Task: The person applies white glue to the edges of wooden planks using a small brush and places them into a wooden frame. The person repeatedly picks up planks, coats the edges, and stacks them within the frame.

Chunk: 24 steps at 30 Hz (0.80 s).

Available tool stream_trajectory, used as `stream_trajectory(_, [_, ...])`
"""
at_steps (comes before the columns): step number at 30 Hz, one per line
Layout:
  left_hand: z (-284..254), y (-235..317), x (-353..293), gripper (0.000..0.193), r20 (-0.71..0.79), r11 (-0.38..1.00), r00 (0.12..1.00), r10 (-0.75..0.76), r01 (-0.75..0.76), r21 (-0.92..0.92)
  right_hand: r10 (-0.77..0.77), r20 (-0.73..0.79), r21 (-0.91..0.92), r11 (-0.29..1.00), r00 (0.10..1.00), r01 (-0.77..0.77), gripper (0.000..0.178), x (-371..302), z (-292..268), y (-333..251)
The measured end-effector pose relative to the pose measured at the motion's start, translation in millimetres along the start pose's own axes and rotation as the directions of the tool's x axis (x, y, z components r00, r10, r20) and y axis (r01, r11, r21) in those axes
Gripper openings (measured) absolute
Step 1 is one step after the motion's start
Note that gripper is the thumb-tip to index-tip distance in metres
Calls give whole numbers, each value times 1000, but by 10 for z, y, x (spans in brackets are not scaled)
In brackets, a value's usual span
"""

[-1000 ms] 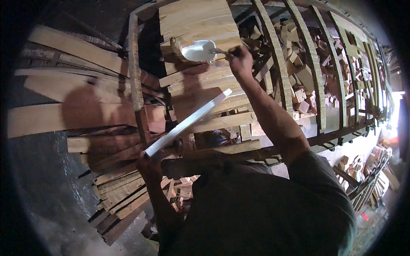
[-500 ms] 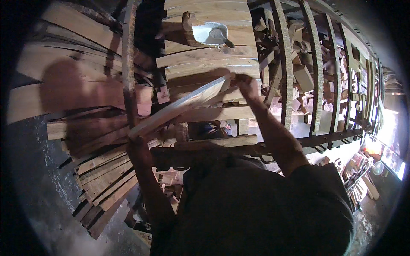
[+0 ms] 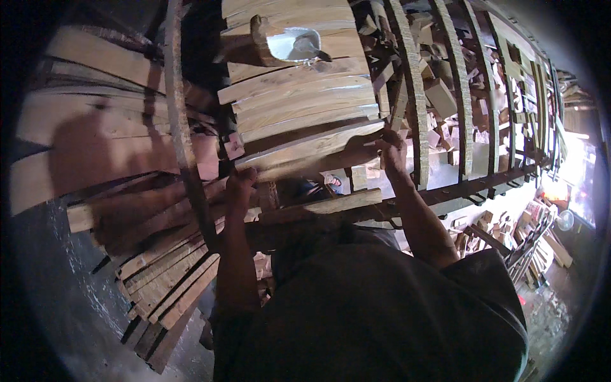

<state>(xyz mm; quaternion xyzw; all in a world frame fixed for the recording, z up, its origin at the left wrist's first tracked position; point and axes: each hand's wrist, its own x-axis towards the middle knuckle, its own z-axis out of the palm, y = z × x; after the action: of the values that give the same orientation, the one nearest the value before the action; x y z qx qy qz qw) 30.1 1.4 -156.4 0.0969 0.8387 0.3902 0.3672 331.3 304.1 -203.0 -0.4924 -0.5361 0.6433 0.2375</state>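
I hold a long pale wooden stave (image 3: 312,159) by both ends, laid nearly flat against the near edge of a row of similar curved staves (image 3: 299,102). My left hand (image 3: 240,188) grips its left end, my right hand (image 3: 389,148) grips its right end. On top of the row, further away, lies a tool with a broad shiny metal blade (image 3: 294,44) beside a wooden block (image 3: 262,38).
Metal hoops (image 3: 180,127) arch over the staves. Flat boards (image 3: 95,127) are stacked at the left, more planks (image 3: 168,280) fan out below them. Small wood offcuts (image 3: 445,95) fill the space at the right behind further hoops. A dark bar (image 3: 484,184) crosses at the right.
My right hand left the shiny tool on the staves and took the far end of the stave. The stave, earlier held tilted by the left hand alone, has come down against the row.
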Motion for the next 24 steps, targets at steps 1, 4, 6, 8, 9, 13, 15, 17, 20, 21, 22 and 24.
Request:
stream_trajectory(1, [37, -108, 24, 42, 3, 999, 1000, -21, 21, -45, 71, -3, -40, 997, 997, -71, 45, -73, -46, 5])
stream_trajectory(4, [106, -353, -88, 40, -50, 996, 998, 43, -46, -70, -21, -102, 57, 998, 995, 27, 34, -381, 65, -49])
stream_trajectory(6, [137, -1129, 1, 37, -117, 952, 949, 292, -277, 135, -9, 0, 26, 1000, 1000, 9, 37, -464, -69, 126])
stream_trajectory(8, [132, -1247, 35, 35, -82, 951, 955, 286, -271, 151, 21, 89, 24, 999, 996, -23, 40, -612, -163, 236])
stream_trajectory(9, [147, -929, -66, 35, -22, 986, 988, 151, -149, 68, 64, -3, -72, 995, 998, -65, 40, -700, -186, 306])
stream_trajectory(13, [193, -650, -136, 40, 100, 990, 987, 130, -124, -60, 156, -28, -262, 952, 987, -157, 40, -731, -73, -123])
stream_trajectory(15, [247, -623, 35, 45, 144, 998, 989, 12, -21, 61, -68, 1, -51, 996, 998, 68, 42, -633, -90, -35])
stream_trajectory(17, [316, -891, 254, 51, 136, 991, 991, 10, -29, 132, -6, 66, 16, 1000, 998, 5, 44, -465, -38, -16])
stream_trajectory(20, [486, -1457, 584, 59, 48, 978, 994, 97, -104, 179, -7, 80, 32, 999, 997, 5, 43, -361, -15, 19])
stream_trajectory(21, [508, -1306, 503, 61, 35, 974, 997, 62, -68, 216, 32, 40, 91, 995, 999, -36, 42, -413, -7, 22])
stream_trajectory(22, [518, -1142, 447, 63, 19, 967, 999, 28, -32, 253, 53, -21, 71, 996, 998, -52, 41, -417, -4, 35])
stream_trajectory(24, [461, -1089, 410, 63, 70, 980, 997, -12, -2, 199, 101, -116, 38, 995, 988, -97, 40, -466, 41, 86])
